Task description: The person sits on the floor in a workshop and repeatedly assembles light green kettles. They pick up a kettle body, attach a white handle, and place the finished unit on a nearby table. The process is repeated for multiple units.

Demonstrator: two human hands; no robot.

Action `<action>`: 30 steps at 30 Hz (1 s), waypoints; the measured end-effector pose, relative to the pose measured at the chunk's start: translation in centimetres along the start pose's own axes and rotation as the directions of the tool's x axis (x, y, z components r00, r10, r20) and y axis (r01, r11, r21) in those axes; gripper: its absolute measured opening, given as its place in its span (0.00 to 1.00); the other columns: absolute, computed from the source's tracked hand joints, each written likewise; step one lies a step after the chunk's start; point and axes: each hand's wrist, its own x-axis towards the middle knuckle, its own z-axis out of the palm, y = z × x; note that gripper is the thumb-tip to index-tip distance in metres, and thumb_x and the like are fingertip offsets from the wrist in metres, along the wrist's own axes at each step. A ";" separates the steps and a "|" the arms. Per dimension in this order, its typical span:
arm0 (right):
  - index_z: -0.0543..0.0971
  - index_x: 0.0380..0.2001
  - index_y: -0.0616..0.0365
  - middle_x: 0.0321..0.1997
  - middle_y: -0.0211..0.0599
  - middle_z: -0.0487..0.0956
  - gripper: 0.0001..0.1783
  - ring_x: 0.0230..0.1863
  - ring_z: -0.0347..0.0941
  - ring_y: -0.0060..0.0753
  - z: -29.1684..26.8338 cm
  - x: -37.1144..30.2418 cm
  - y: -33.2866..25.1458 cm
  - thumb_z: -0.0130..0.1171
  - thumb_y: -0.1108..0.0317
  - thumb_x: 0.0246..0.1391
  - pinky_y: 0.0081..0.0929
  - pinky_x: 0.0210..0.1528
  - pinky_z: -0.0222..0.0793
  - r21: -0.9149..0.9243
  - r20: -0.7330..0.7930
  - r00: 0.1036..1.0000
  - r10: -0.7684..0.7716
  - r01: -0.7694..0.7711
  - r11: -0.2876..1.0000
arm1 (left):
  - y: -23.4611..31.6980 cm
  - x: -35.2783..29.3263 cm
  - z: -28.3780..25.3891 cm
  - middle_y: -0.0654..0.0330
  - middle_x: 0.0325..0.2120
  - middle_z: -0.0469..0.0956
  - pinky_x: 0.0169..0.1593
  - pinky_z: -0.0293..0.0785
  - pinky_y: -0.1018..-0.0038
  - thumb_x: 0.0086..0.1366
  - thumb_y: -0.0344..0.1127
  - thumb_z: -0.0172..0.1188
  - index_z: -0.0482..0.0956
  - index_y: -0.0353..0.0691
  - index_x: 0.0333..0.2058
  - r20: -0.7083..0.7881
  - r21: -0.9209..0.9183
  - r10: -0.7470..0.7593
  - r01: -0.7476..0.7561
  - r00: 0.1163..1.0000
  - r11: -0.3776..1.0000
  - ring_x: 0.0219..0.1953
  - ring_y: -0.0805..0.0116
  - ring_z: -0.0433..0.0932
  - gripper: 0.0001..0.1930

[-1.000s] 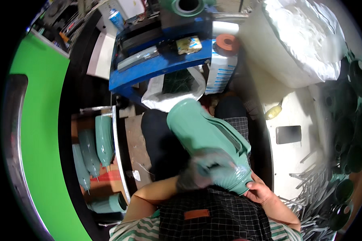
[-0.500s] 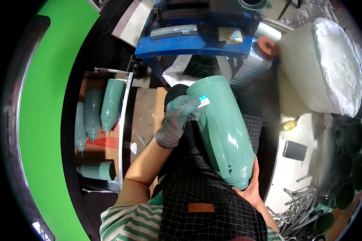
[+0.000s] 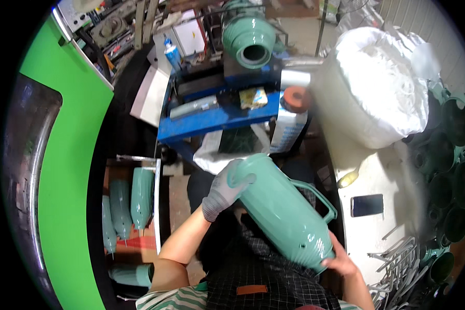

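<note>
A glossy green thermos jug shell (image 3: 287, 212) lies slanted above my lap, its wide rim far left and its ridged end near right. A loop handle (image 3: 323, 199) sticks out along its right side. My left hand (image 3: 226, 188), in a grey glove with green on the fingers, grips the shell beside the rim, thumb on the outer wall. Bare, my right hand (image 3: 340, 262) holds the ridged end, fingers partly hidden behind it.
On the left, a box (image 3: 158, 206) contains several green shells. Ahead is a blue bench (image 3: 217, 123) with another green jug (image 3: 249, 44). A phone (image 3: 367, 205), white sack (image 3: 372, 88), wire handles (image 3: 398, 268) and stacked green parts (image 3: 442, 186) are on the right.
The shell has been rolled, and its handle now shows on the right. A blue-and-white label near the left fingers is no longer visible. The view has tilted up toward the bench.
</note>
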 end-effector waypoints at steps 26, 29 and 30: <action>0.47 0.81 0.44 0.77 0.45 0.58 0.55 0.68 0.67 0.44 5.2 14.1 -17.8 0.60 0.61 0.51 0.40 0.59 0.73 -0.013 -0.223 0.819 -0.529 0.540 0.841 | 2.3 -13.6 -9.4 0.59 0.28 0.76 0.35 0.72 0.60 0.46 0.40 0.78 0.76 0.46 0.26 -0.478 0.656 0.678 -0.286 0.559 0.698 0.30 0.55 0.77 0.16; 0.44 0.81 0.42 0.73 0.44 0.63 0.55 0.56 0.76 0.46 8.8 18.3 -22.2 0.57 0.63 0.52 0.43 0.37 0.79 -0.007 -0.147 0.827 -0.542 0.547 0.837 | 1.3 -12.7 -8.3 0.66 0.22 0.76 0.30 0.70 0.61 0.41 0.43 0.81 0.78 0.51 0.22 -0.432 0.601 0.648 -0.335 0.627 0.725 0.25 0.59 0.78 0.17; 0.43 0.81 0.42 0.72 0.45 0.63 0.55 0.56 0.76 0.47 10.2 20.4 -23.7 0.58 0.63 0.53 0.45 0.37 0.79 -0.047 -0.203 0.850 -0.486 0.487 0.872 | 1.0 -12.5 -7.8 0.65 0.23 0.77 0.29 0.70 0.62 0.41 0.43 0.81 0.79 0.51 0.22 -0.383 0.596 0.673 -0.387 0.633 0.704 0.25 0.59 0.78 0.17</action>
